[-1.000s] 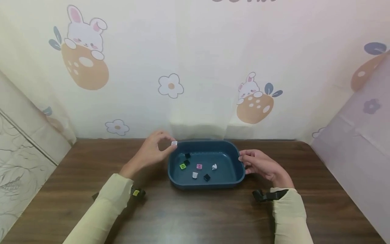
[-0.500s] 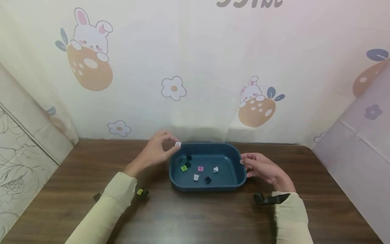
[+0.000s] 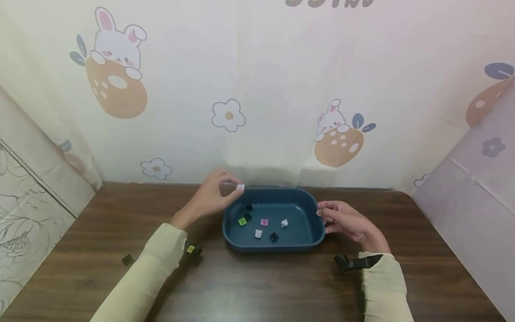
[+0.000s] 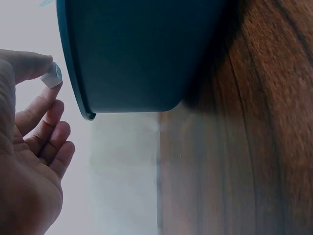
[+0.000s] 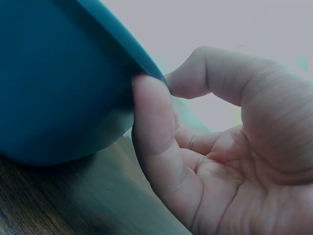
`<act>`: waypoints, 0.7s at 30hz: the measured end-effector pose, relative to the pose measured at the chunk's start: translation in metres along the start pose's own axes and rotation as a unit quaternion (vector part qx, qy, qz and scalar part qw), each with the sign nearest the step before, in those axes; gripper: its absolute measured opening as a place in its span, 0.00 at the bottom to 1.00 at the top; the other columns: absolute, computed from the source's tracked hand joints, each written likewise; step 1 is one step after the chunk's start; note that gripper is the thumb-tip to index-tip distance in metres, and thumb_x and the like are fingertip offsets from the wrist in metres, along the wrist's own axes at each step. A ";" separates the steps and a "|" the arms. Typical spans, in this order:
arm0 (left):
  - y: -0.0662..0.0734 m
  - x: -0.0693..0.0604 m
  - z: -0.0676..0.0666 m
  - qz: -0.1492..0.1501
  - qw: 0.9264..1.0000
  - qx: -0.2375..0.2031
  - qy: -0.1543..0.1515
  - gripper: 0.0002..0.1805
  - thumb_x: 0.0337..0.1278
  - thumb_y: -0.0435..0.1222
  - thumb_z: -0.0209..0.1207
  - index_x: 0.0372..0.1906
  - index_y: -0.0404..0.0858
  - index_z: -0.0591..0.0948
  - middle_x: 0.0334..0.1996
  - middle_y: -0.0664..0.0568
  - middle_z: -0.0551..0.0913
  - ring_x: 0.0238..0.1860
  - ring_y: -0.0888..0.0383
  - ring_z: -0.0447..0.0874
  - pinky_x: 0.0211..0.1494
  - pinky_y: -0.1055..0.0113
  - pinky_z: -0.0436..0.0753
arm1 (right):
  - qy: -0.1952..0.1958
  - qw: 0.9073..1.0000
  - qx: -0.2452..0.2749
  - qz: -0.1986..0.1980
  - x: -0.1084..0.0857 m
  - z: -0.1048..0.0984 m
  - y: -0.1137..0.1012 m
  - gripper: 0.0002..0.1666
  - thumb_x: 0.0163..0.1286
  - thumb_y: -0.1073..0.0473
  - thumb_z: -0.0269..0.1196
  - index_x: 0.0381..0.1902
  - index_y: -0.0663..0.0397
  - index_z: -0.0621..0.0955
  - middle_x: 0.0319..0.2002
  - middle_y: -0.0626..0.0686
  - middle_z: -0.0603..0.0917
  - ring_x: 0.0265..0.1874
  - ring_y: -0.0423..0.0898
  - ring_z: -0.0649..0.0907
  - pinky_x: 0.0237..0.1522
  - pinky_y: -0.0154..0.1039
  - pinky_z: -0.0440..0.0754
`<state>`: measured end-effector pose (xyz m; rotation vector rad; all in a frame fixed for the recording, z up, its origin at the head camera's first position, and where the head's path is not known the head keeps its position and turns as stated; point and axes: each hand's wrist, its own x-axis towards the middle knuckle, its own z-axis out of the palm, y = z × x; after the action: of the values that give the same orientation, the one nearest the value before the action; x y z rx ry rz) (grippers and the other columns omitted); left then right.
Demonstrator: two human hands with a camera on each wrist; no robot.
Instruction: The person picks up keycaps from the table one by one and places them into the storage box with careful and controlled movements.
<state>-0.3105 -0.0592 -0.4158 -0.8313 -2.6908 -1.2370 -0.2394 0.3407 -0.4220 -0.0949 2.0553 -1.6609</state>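
Note:
My left hand (image 3: 212, 195) pinches a small white keycap (image 3: 240, 187) between thumb and index fingertip, just over the left rear rim of a blue tray (image 3: 273, 246). In the left wrist view the keycap (image 4: 52, 76) is beside the tray's wall (image 4: 137, 54), and the other fingers curl loosely. My right hand (image 3: 349, 222) holds the tray's right rim; in the right wrist view, thumb and index finger (image 5: 154, 105) grip the edge. Inside the tray lie a green keycap (image 3: 242, 221), a pink one (image 3: 264, 222), and several black and white pieces.
The tray stands on a dark wooden table (image 3: 249, 286) near its back edge. Behind hangs a pale curtain (image 3: 273, 67) with rabbit and flower prints. Black straps with cameras sit on both wrists, such as the right wrist strap (image 3: 358, 263).
My left hand has moved slightly right with the white keycap, to over the tray's rear left rim. My right hand keeps its hold on the rim. The head view has shifted a little.

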 end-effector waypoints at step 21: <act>-0.001 0.005 0.010 0.018 1.000 -0.011 -0.009 0.15 0.68 0.46 0.68 0.54 0.46 0.88 0.55 0.54 0.83 0.61 0.49 0.80 0.68 0.46 0.82 | 0.015 1.000 0.008 0.021 0.002 0.000 -0.001 0.14 0.80 0.62 0.54 0.56 0.64 0.75 0.32 0.44 0.79 0.29 0.37 0.82 0.38 0.32 0.89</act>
<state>-0.3141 -0.0503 -0.4220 -0.8942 -2.6669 -1.2600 -0.2408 0.3396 -0.4218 -0.0212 2.0516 -1.6638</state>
